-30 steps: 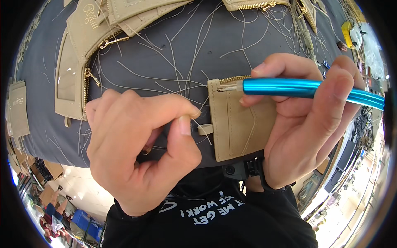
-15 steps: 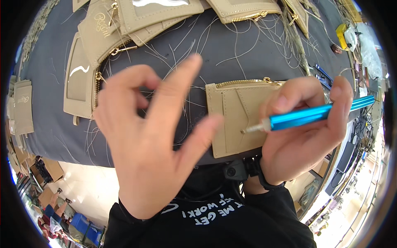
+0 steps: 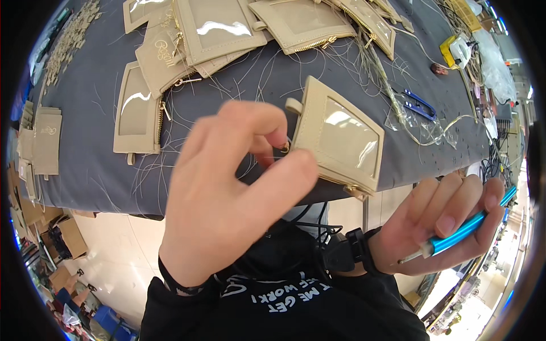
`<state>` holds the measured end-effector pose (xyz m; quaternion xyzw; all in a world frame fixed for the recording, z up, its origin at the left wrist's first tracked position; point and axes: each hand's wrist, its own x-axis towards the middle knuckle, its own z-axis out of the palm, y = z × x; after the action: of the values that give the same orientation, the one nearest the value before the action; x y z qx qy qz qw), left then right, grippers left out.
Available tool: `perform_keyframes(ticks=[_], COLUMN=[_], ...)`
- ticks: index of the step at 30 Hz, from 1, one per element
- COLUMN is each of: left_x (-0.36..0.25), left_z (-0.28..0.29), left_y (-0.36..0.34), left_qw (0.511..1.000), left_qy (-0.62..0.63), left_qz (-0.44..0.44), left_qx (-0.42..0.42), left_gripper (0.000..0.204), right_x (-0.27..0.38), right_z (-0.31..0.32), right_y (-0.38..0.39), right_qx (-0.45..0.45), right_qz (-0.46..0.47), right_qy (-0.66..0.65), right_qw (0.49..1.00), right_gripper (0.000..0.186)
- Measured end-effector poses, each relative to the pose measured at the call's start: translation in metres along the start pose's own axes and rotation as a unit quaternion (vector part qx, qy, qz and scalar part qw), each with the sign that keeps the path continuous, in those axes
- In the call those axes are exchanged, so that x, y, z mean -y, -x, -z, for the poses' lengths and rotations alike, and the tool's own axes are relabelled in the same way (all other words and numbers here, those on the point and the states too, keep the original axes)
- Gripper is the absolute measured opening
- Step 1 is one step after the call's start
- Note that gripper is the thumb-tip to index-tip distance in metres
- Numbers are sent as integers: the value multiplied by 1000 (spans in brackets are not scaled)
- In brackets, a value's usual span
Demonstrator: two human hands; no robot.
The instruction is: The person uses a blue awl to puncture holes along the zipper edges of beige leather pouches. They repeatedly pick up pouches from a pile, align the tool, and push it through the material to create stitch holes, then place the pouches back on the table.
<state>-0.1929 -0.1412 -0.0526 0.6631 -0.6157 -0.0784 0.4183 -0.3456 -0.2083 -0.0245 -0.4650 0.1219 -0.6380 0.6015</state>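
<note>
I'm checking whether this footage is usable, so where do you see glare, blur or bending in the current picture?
Head view: white glare on the clear window of the beige card holder; head view: the left hand looks slightly blurred; head view: the dark table's near edge bends, and the picture's corners go black.

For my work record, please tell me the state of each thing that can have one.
Nearest cardholder: tilted, window side toward camera
Its zipper: open or closed unclear
Blue pen-like tool: held by right hand
Blue thread snips: lying unheld
Left hand: at nearest cardholder's edge, grip unclear
Far cardholders: lying, partly overlapping
</note>
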Motion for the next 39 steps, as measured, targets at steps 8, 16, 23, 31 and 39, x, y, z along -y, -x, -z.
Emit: perform_keyframes(ticks=[8,16,23,31,39], left_x=[4,15,21,23,21], left_z=[-3,-2,-5,-7,-9], left_y=[17,20,18,19,19], left_qw=[994,997,997,997,997], left_qy=[-68,-37,-2,20,25], left_qz=[79,70,76,65,72], left_qx=[23,-2,-18,-29,-32], left_gripper=[31,16,12,9,9], right_x=[-42,-60,-67,-65,-65], right_z=[2,-10,-8,-9,-7], right_y=[1,4,8,4,3], right_qx=[-45,-32,-50,-47,-35], right_qz=[-69,-129,-81,-58,-56], right_qy=[209,327,407,449,445], right_qw=[974,936,908,890,893], right_gripper=[34,34,39,40,38])
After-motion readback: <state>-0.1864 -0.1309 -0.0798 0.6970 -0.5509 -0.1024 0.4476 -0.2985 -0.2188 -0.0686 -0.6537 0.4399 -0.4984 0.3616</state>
